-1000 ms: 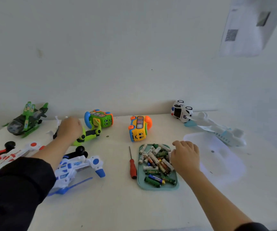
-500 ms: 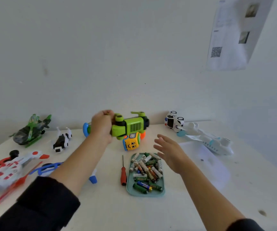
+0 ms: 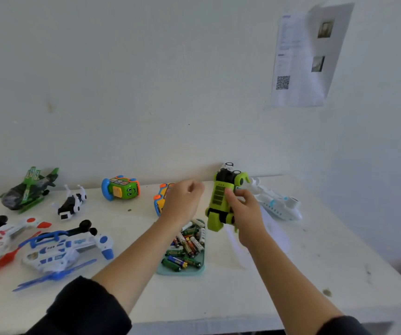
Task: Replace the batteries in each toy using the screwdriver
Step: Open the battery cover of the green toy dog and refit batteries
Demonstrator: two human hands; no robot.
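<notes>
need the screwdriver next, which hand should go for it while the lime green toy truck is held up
Left, probably. The right hand grips the lime green plastic toy truck above the teal battery tray; the left hand holds nothing. The screwdriver itself is hidden, likely behind the left forearm.

Both bare forearms reach forward out of dark sleeves. The right hand (image 3: 244,213) is raised with its fingers and thumb curled round a lime-green plastic toy vehicle with black wheels (image 3: 221,201), held upright. Just left of it, the left hand (image 3: 182,201) hangs with fingers loosely curled, holding nothing.
</notes>
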